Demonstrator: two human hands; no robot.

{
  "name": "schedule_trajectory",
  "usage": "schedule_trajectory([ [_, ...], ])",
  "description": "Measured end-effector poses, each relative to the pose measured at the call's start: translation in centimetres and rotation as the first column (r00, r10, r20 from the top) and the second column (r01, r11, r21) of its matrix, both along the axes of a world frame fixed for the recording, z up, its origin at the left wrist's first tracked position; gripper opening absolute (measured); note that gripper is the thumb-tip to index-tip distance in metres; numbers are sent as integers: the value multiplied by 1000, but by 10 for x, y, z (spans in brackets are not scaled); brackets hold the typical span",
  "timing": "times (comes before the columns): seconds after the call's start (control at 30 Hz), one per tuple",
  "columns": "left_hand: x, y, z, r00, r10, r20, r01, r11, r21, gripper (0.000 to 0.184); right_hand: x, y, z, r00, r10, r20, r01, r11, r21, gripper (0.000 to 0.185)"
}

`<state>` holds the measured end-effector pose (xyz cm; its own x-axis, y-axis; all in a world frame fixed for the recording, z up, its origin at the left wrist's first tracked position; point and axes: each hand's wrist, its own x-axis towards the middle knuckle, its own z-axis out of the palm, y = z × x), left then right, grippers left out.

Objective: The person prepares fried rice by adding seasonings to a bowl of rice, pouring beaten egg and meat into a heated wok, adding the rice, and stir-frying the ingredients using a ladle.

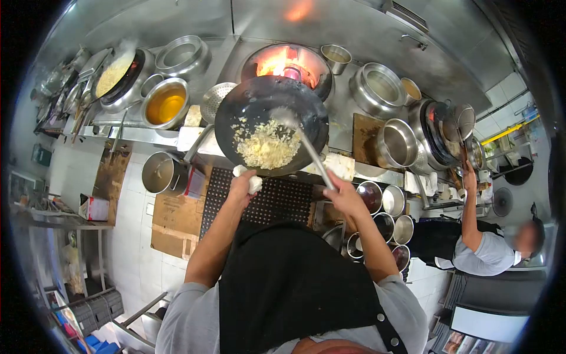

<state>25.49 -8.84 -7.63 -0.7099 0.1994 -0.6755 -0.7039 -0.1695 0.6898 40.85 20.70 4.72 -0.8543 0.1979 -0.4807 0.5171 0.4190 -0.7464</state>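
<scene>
Apron (295, 283) nearest, black. Beyond it, left hand (242, 189) closed on white cloth (255, 184) at near rim of wok (236, 106) — right hand (346, 197) wrapped round handle of ladle (315, 156). In wok, pale yellow food (268, 146) heaped toward near side; farther — orange flames (286, 61) in burner (253, 64).

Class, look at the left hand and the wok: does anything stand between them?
Yes: a white cloth is bunched between the left hand and the near rim of the wok. Nothing else visible stands in the way.
</scene>
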Motion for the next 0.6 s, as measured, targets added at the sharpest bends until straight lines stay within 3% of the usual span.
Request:
schedule_trajectory([
  [0.03, 0, -3, -1, 1000, -17, 1, 17, 1000, 7, 25, -16, 16, -35, 972, 32, -234, 3, 989, 145, 73],
  [0.1, -2, -5, -3, 999, -39, 6, 39, 999, 17, 24, -57, 13, -24, 981, -51, -189, 76, 989, 128, 73],
  [0.13, -2, -7, -3, 999, -51, 14, 51, 998, 30, 24, -65, 10, -46, 982, -54, -183, 79, 988, 132, 73],
  [0.2, -5, -10, -10, 997, -73, 30, 71, 996, 57, 22, -78, 5, -109, 860, 75, -505, 97, 947, 307, 73],
  [0.23, -8, -10, -11, 997, -74, 35, 72, 995, 66, 22, -72, -14, -88, 969, 3, -248, 53, 975, 218, 73],
  [0.3, -10, -10, -9, 998, -57, 7, 56, 994, 94, 18, -47, -29, -86, 953, 174, -248, -146, 981, 128, 72],
  [0.37, -12, -12, -6, 999, -40, 31, 38, 997, 70, 18, -20, -53, -32, 968, 206, -145, -192, 976, 103, 74],
  [0.5, -26, -24, -13, 987, -159, 9, 154, 968, 196, 19, -11, -87, 21, 963, 125, -237, -81, 979, 187, 71],
  [0.6, -39, -34, -7, 954, -296, 45, 282, 938, 200, 21, -31, -101, 7, 902, 104, -419, 110, 883, 457, 68],
])
